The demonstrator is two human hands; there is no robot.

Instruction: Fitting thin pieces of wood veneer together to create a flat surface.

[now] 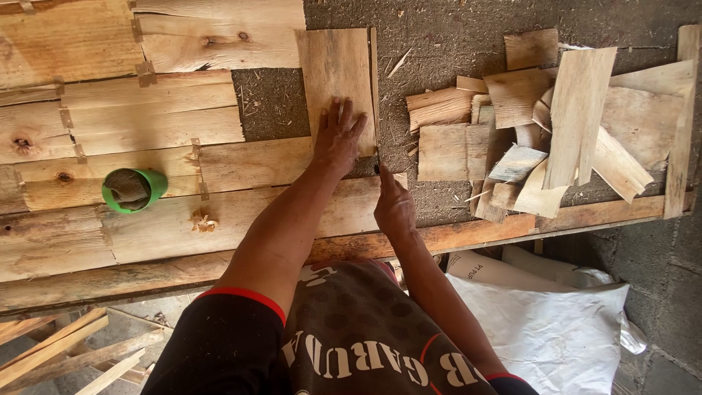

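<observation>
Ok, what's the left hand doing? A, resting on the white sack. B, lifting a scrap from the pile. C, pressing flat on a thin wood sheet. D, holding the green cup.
C: the left hand lies palm-down, fingers spread, on the wood sheet; the green cup stands apart, untouched.

Under your left hand (338, 139) lies a thin, pale sheet of wood (336, 80), roughly rectangular, flat on the workbench (453, 36) near the middle, its long sides running away from you. A narrow strip (374, 73) runs along its right side. Your right hand (393, 207) pinches a small dark blade (377, 167) at the sheet's near right corner.
</observation>
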